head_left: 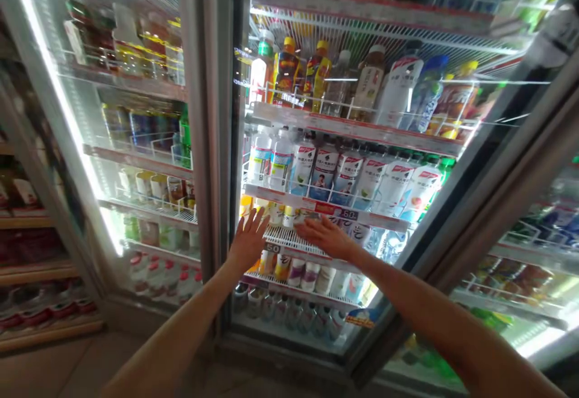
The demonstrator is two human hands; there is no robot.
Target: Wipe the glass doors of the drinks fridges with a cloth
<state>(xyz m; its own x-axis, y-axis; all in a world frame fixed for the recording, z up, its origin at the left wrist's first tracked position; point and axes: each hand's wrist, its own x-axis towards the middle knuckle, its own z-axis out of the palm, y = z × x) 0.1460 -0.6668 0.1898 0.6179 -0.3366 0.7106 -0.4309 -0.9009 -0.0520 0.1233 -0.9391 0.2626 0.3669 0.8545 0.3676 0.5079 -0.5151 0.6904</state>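
Both my arms reach into an open drinks cooler. My left hand [248, 238] is open with fingers spread, close to the small bottles [277, 215] on a white wire shelf [289, 241]. My right hand [326, 236] lies flat and open, palm down, at the front of the same shelf, fingers pointing left toward those small bottles. Neither hand holds anything. On the shelf above stands a row of white bottles with red labels [348, 175]. Just over my hands runs a price strip [335, 210].
The cooler's glass door [511, 163] stands swung open on the right. A closed glass-door cooler [140, 145] with cans and bottles is on the left. Higher shelves hold yellow-capped bottles [289, 72]. Lower shelves carry cups and bottles [294, 271]. Wooden store shelves [27, 265] stand at far left.
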